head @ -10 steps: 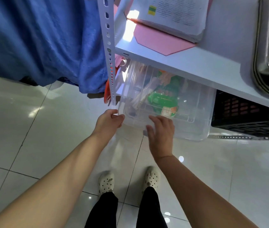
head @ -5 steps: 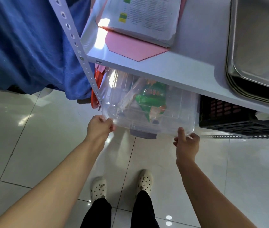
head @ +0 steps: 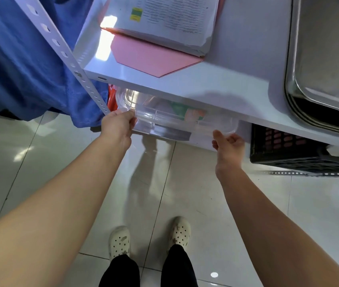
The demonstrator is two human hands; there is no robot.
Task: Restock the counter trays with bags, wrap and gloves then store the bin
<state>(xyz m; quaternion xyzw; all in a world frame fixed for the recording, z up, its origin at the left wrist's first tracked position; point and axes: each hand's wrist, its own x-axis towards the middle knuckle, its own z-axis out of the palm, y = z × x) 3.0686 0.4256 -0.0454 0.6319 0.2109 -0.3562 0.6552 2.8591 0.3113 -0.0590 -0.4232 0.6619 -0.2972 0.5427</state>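
Observation:
A clear plastic bin with a grey latch sits mostly under the white shelf, only its front edge showing. Green and orange packets show faintly through its lid. My left hand grips the bin's front left corner. My right hand curls around the bin's front right corner, thumb up against the rim.
A stack of papers on a pink folder lies on the shelf, with steel trays to the right. A black crate sits under the shelf beside the bin. Blue cloth hangs at left behind the perforated post.
The bin has slid further back under the shelf, and both hands followed it forward. My right hand moved from the front face to the right corner.

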